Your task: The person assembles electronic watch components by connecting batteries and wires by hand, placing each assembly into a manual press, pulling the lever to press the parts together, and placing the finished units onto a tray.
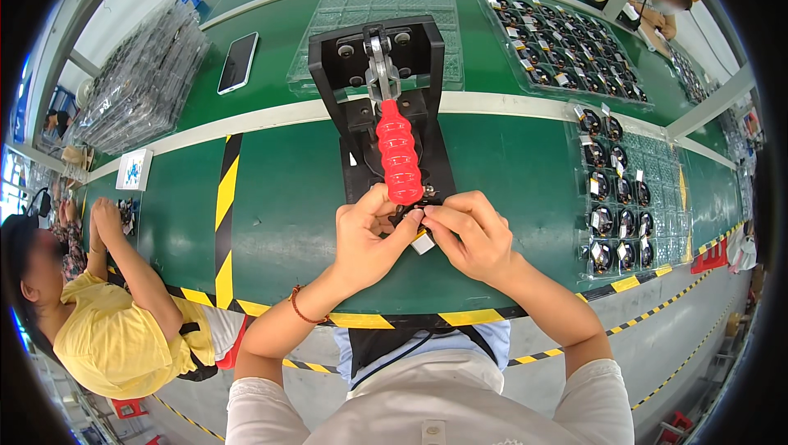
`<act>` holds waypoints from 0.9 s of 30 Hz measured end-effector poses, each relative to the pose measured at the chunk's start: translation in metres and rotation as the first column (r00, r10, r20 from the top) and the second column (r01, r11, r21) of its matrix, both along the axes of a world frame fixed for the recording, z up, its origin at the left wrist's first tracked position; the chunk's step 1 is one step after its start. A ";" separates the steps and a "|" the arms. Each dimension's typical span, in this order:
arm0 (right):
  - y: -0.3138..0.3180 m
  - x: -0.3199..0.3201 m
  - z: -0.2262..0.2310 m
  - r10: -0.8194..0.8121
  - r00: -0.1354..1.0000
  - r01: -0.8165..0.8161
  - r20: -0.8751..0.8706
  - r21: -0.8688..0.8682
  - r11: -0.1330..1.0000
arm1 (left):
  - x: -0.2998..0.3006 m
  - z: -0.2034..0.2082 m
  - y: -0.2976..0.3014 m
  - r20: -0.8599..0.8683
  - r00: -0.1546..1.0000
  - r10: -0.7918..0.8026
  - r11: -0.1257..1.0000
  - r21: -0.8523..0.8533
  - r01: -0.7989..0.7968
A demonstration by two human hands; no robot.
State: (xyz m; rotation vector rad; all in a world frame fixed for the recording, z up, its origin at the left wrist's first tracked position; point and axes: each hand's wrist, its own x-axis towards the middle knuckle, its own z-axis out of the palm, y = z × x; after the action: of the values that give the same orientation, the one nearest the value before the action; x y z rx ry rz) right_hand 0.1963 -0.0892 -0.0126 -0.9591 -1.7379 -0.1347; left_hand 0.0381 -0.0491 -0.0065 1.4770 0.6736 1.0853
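A black press fixture (435, 149) with a toggle clamp and a red ribbed handle (399, 153) stands on the green bench in front of me. Just below the handle's tip, my left hand (367, 231) and my right hand (474, 238) meet with fingertips pinched together. Between them is a small black part with a white label (423, 243), mostly covered by my fingers. My left thumb and right thumb nearly touch above it. Whether the part rests on the fixture's base cannot be made out.
On the right lies a clear tray (669, 223) partly filled with round black parts. Behind it is a fuller tray (566, 51); an unfilled tray (328, 10) lies behind the fixture. At far left are a phone (238, 63) and stacked trays (144, 75). A person in yellow (123, 322) sits left.
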 end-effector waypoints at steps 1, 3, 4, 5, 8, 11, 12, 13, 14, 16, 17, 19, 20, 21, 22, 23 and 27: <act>0.000 0.000 0.000 0.000 1.000 0.000 0.000 -0.001 1.000 | 0.000 -0.003 0.000 -0.003 1.000 0.017 1.000 0.013 -0.017; -0.001 0.000 0.001 0.004 1.000 -0.004 0.027 0.003 1.000 | 0.000 -0.006 0.000 -0.006 0.999 0.034 0.999 0.025 -0.033; -0.001 0.000 0.001 0.004 1.000 -0.004 0.027 0.002 1.000 | 0.000 -0.006 0.000 -0.012 0.999 0.037 0.999 0.012 -0.037; -0.001 0.000 0.000 0.008 1.000 -0.008 0.027 0.001 1.000 | 0.000 -0.007 0.000 -0.017 0.999 0.041 0.999 -0.002 -0.041; 0.000 0.000 0.001 0.010 1.000 -0.011 0.028 0.008 1.000 | 0.002 -0.006 -0.002 0.007 0.999 0.045 0.999 -0.011 -0.044; -0.001 0.000 0.000 0.014 1.000 -0.015 0.026 0.016 1.000 | -0.006 -0.001 -0.002 -0.052 0.997 -0.050 0.997 -0.062 0.047; -0.001 0.000 0.000 0.021 1.000 -0.021 0.023 0.014 1.000 | -0.006 0.000 -0.002 -0.052 0.997 -0.051 0.997 -0.062 0.048; -0.001 0.000 0.000 0.021 1.000 -0.022 0.023 0.014 1.000 | -0.006 0.001 -0.002 -0.010 0.998 -0.056 0.994 -0.090 0.055; -0.001 -0.001 0.001 0.021 0.999 -0.022 0.032 0.016 1.000 | -0.006 0.002 -0.002 0.032 0.998 -0.060 0.991 -0.117 0.063; -0.001 -0.001 0.000 0.021 0.999 -0.022 0.040 0.018 1.000 | -0.005 0.005 -0.003 0.071 0.995 -0.069 0.988 -0.135 0.078; -0.002 -0.001 -0.001 0.024 0.999 -0.025 0.045 0.020 1.000 | -0.004 0.006 -0.002 0.110 0.991 -0.077 0.984 -0.152 0.093; -0.003 -0.001 -0.001 0.028 0.998 -0.029 0.048 0.021 0.999 | -0.005 0.005 -0.003 0.114 0.991 -0.076 0.984 -0.151 0.093; -0.004 -0.002 -0.001 0.023 0.999 -0.023 0.027 0.006 1.000 | -0.006 0.004 -0.003 0.118 0.990 -0.074 0.984 -0.151 0.091; -0.004 -0.002 -0.001 0.018 1.000 -0.018 0.005 -0.009 1.000 | -0.007 0.004 -0.002 0.117 0.990 -0.072 0.984 -0.151 0.090; -0.005 -0.001 -0.001 0.016 1.000 -0.016 0.007 -0.009 1.000 | -0.007 0.005 -0.001 0.106 0.990 -0.088 0.980 -0.168 0.105; -0.005 0.000 -0.002 0.037 0.999 -0.037 0.028 -0.014 0.999 | -0.007 0.005 0.000 0.095 0.990 -0.105 0.975 -0.185 0.121; -0.004 0.002 -0.002 0.024 0.998 -0.023 0.066 -0.014 1.000 | -0.006 0.000 0.004 0.193 0.968 -0.158 0.952 -0.229 0.201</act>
State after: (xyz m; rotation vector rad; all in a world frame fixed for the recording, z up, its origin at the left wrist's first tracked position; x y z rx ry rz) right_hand 0.1984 -0.0933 -0.0143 -0.9531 -1.8122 -0.1415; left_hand 0.0323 -0.0454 -0.0069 1.1902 0.5196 0.9390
